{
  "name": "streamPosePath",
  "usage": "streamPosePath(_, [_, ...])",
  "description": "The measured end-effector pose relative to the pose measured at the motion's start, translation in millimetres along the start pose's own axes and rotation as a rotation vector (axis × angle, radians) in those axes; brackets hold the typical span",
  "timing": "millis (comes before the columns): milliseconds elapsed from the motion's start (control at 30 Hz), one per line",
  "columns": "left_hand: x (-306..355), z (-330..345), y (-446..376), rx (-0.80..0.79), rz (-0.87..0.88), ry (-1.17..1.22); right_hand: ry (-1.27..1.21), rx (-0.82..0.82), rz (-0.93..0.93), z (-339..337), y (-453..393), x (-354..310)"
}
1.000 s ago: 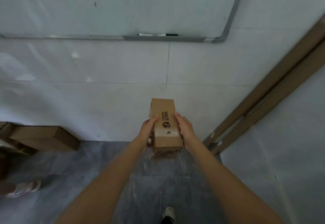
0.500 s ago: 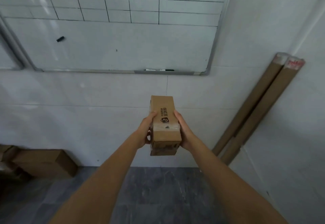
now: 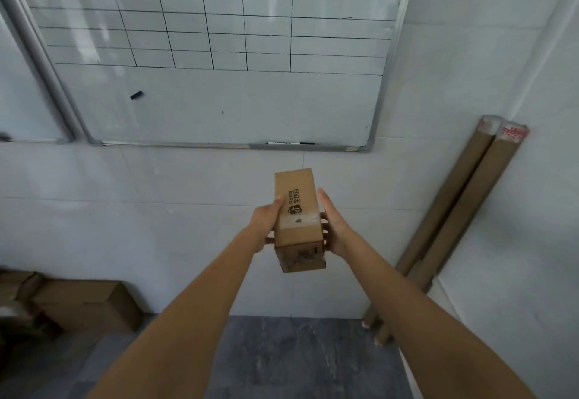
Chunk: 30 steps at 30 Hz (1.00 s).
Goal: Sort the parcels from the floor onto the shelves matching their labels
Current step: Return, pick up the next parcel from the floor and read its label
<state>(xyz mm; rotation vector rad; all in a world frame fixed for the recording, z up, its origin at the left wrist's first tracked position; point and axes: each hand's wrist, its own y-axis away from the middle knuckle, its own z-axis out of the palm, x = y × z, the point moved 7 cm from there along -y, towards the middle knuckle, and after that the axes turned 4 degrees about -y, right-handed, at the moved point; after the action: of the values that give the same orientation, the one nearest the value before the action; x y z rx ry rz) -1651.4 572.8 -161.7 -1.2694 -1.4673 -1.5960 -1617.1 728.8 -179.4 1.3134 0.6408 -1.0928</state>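
2 hands, left (image 3: 264, 225) and right (image 3: 333, 226), grasp 1 parcel (image 3: 297, 220); 2 tubes (image 3: 454, 207) lean nearby.

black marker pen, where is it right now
In the head view, the black marker pen lies on the whiteboard's bottom tray, toward its right end, directly above the small brown cardboard parcel.

- You hold the parcel (image 3: 297, 214) between your left hand (image 3: 264, 223) and right hand (image 3: 335, 226), before the wall.
- The whiteboard (image 3: 219, 98) hangs above it, a marker (image 3: 289, 142) on its ledge.
- Cardboard tubes (image 3: 451, 210) lean in the right corner.
- Boxes (image 3: 84, 304) lie on the floor, left.
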Motion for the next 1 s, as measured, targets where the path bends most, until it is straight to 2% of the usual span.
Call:
streamPosePath(167, [-0.9, -17.9, -7.2, 0.154, 0.049, -0.079, -0.013, 0.081, 0.019, -4.9, 12.8, -6.1])
streamPosePath(300, [3.6, -18.9, -1.9, 0.188, 0.072, -0.084, -0.041, 0.099, -0.005, -7.9, 16.7, -14.3])
streamPosePath(433, [8.8, -10.8, 1.8, 0.123, 0.104, -0.067, 0.008, 0.149, -0.074, -14.7, 16.0, -20.4])
streamPosePath(533, [7.3, -4.2, 10.5, 0.052, 0.001, -0.104, 0.085, 0.199, -0.148, -18.0, 16.6, -27.1])
streamPosePath(600, [4.1, 2.8, 17.2, -0.044, -0.077, -0.094, 0.072, 0.21, -0.166, -17.1, 13.7, -29.7])
streamPosePath(733, [14.0, 4.8, 23.9, -0.086, -0.036, -0.024, -0.06, 0.224, -0.141, -14.6, 12.4, -35.5])
streamPosePath(900, [23.8, 0.4, 18.6, -0.079, -0.029, 0.036, -0.085, 0.172, -0.122, -17.2, 1.1, -39.1])
streamPosePath(1000, [19.4, 3.6, -0.8, -0.11, -0.03, 0.067, -0.082, -0.025, -0.063, -5.4, -4.9, -34.0])
